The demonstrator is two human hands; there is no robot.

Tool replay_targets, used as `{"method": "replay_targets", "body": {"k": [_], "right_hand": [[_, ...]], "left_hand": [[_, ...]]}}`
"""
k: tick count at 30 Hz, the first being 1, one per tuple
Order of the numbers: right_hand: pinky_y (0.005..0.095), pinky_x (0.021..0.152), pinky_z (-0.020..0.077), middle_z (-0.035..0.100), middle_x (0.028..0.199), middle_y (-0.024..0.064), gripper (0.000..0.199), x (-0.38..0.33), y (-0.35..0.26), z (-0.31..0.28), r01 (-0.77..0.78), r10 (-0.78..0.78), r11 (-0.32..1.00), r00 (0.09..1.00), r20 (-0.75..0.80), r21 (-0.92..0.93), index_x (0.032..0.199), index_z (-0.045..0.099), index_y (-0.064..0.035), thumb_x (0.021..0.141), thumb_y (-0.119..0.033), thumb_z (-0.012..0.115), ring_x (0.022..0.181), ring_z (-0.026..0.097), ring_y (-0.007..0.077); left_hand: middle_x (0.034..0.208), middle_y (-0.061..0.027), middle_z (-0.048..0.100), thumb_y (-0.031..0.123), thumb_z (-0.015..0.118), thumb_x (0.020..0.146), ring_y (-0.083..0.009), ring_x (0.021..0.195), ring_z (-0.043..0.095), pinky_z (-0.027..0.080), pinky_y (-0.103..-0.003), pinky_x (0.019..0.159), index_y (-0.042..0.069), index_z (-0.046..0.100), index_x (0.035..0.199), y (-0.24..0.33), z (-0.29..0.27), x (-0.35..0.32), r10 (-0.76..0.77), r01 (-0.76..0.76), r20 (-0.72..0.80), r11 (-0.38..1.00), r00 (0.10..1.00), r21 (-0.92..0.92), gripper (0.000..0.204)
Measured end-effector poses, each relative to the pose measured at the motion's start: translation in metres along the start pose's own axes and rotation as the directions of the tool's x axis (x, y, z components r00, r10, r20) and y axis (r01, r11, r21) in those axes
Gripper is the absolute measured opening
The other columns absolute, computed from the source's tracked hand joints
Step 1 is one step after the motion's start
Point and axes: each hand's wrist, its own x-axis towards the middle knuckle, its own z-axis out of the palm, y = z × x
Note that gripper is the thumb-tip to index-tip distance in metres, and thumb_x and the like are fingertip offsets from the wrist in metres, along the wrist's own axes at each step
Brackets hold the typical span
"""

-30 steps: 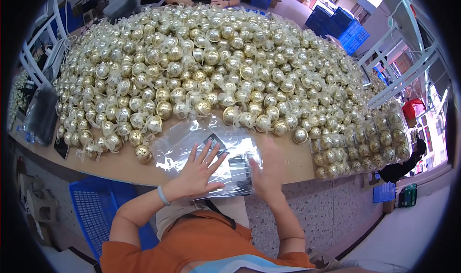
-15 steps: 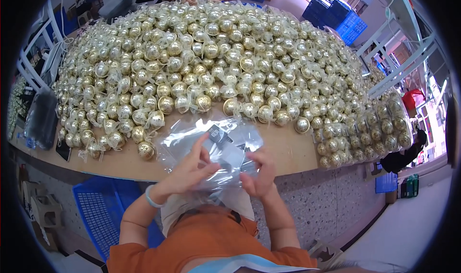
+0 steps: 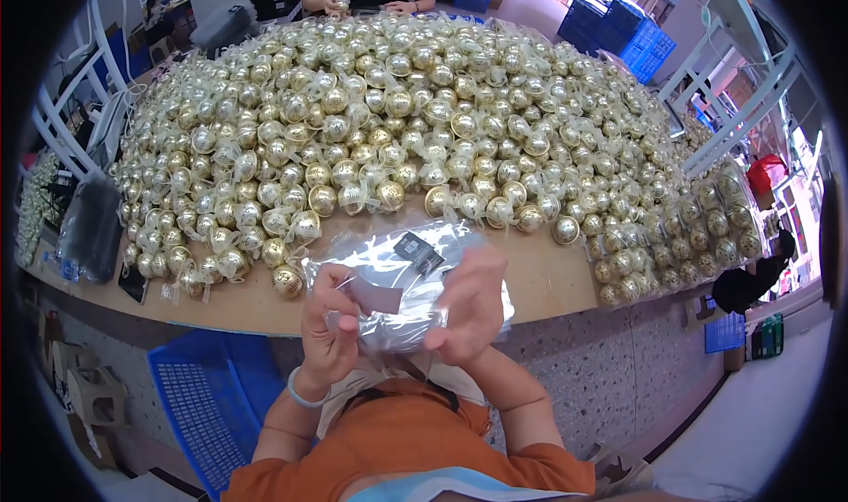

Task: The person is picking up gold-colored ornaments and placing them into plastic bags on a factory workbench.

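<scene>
A clear, shiny plastic bag is spread in front of me at the near table edge, over what looks like more clear film. My left hand is closed at its left side, fingers curled and thumb up. By those fingers is a small pale grey card; whether it lies in or on the bag I cannot tell. My right hand grips the bag's right side between thumb and fingers, the fingers smeared by motion. A black printed label lies on the film just beyond the hands.
Gold ball ornaments with pale ribbons heap across the table. Clear trays of gold balls stand at the right. A blue crate is below the left edge. Across the table, a co-worker's hand holds a ball.
My left hand has drawn back leftward, its stretched finger now curled at the bag. The pale card and black label show more plainly. My right hand has turned over the bag's right side.
</scene>
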Motion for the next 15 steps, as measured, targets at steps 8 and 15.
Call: {"method": "replay_targets", "body": {"k": [8,15], "right_hand": [[0.0344,0.087,0.0534,0.069,0.113,0.0159,0.037,0.037,-0.023,-0.024,-0.406,0.3,0.904,0.826,0.478,0.135,0.127,0.066,0.0002,0.093,-0.014,0.065,0.102,0.067,0.025],[0.0279,0.054,0.0495,0.067,0.089,0.0012,0.044,0.057,-0.035,-0.041,0.28,-0.062,0.899,0.843,0.534,-0.338,0.114,0.076,-0.0147,0.072,-0.003,0.078,0.067,0.063,0.016]], "left_hand": [[0.141,-0.0205,0.046,0.026,0.068,0.096,-0.0219,0.103,0.055,0.042,-0.038,0.095,0.005,0.054,0.078,0.037,0.008,0.014,-0.004,0.002,0.017,0.992,1.0,0.123,0.031],[0.13,-0.0133,0.055,0.019,0.078,0.084,-0.0299,0.108,0.056,0.044,-0.041,0.089,0.006,0.058,0.077,0.044,0.003,0.004,0.13,-0.176,0.156,0.924,0.979,0.339,0.025]]}}
